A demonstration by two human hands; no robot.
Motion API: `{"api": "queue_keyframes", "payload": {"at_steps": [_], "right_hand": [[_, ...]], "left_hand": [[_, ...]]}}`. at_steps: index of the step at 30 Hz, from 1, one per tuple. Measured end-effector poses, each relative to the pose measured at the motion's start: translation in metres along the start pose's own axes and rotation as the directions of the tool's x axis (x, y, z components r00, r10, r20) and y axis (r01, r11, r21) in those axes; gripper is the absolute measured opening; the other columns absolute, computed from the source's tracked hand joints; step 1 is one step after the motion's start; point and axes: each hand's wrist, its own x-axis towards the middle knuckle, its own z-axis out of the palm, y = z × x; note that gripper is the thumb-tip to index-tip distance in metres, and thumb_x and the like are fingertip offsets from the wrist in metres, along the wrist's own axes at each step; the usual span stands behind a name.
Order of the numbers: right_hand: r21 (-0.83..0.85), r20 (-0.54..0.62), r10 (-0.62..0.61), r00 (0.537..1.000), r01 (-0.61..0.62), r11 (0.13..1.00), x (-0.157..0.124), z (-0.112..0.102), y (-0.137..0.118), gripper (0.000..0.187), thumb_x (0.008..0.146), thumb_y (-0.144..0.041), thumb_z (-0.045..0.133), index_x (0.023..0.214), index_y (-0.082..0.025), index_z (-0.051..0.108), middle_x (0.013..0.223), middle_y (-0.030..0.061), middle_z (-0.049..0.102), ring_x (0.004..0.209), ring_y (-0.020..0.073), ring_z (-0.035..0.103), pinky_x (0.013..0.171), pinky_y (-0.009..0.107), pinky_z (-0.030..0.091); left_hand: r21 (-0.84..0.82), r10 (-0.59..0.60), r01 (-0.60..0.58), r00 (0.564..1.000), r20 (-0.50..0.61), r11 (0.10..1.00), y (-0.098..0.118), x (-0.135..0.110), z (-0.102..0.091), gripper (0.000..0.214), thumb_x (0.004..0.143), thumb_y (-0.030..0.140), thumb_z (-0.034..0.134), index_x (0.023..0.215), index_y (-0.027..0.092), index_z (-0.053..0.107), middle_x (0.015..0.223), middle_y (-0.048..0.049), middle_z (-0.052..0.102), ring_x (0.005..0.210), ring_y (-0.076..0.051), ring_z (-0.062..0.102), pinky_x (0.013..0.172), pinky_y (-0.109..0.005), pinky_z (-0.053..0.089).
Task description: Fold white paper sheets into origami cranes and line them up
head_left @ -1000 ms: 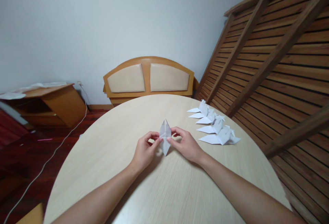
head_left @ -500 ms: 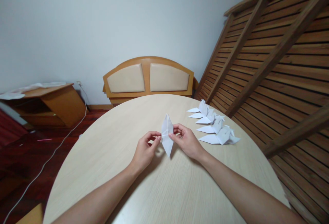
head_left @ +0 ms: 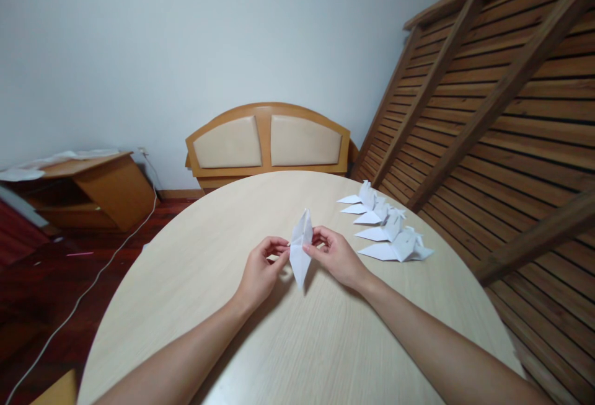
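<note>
A half-folded white paper piece (head_left: 300, 247), shaped like a long diamond with points up and down, is held upright over the round light-wood table (head_left: 199, 281). My left hand (head_left: 261, 273) pinches its left edge with thumb and fingertips. My right hand (head_left: 335, 256) pinches the right edge at the same height. The lower tip hangs just above the tabletop.
Several finished white folded-paper figures (head_left: 385, 226) lie in a row on the table's right side. A padded wooden headboard (head_left: 267, 141) stands behind the table. A slatted wooden frame (head_left: 488, 113) leans at the right. A low wooden cabinet (head_left: 97, 185) and a white cable (head_left: 93, 281) are at the left.
The paper piece has lifted slightly and tilted, its top leaning to the right and its lower tip swinging left. Both hands keep their pinch at its sides.
</note>
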Motion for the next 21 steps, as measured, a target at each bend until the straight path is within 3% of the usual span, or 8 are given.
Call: {"api": "queue_keyframes", "payload": {"at_steps": [5,9,13,21], "right_hand": [[-0.070,-0.034,-0.030,0.999,0.027,0.997,0.0006,-0.0020,-0.0033,0.026,0.083,-0.031,0.068,0.104,-0.017,0.067,0.094,0.0048,0.070,0.080,0.0167,0.062,0.064,0.026,0.047],[-0.092,-0.130,-0.064,0.989,0.052,0.994,0.0021,-0.0043,-0.0046,0.026,0.082,-0.033,0.068,0.104,-0.018,0.067,0.094,0.0053,0.070,0.078,0.0165,0.062,0.062,0.026,0.046],[-0.087,-0.237,-0.132,0.962,0.114,0.990,0.0029,-0.0072,-0.0064,0.028,0.083,-0.035,0.068,0.106,-0.019,0.067,0.098,0.0071,0.070,0.081,0.0179,0.063,0.065,0.028,0.049],[-0.092,-0.304,-0.166,0.938,0.144,0.985,0.0041,-0.0098,-0.0040,0.026,0.087,-0.044,0.066,0.098,-0.020,0.068,0.094,0.0071,0.071,0.082,0.0196,0.064,0.071,0.033,0.053]], "left_hand": [[-0.005,-0.029,0.029,1.000,-0.001,1.000,0.0010,0.0002,0.0008,0.029,0.077,0.041,0.071,0.088,0.016,0.064,0.076,-0.0042,0.071,0.069,-0.016,0.065,0.058,-0.024,0.047],[0.019,-0.024,0.024,1.000,0.001,1.000,-0.0001,0.0006,0.0012,0.028,0.075,0.043,0.072,0.084,0.016,0.066,0.076,-0.0047,0.071,0.070,-0.017,0.066,0.059,-0.025,0.049],[0.037,-0.038,0.037,0.999,0.017,0.999,-0.0024,0.0008,0.0009,0.026,0.075,0.040,0.071,0.083,0.016,0.067,0.075,-0.0046,0.071,0.070,-0.017,0.066,0.059,-0.025,0.049],[0.061,-0.034,0.032,0.999,0.031,0.998,-0.0028,0.0012,0.0006,0.022,0.076,0.036,0.069,0.084,0.016,0.067,0.075,-0.0044,0.070,0.070,-0.017,0.065,0.058,-0.024,0.047]]}}
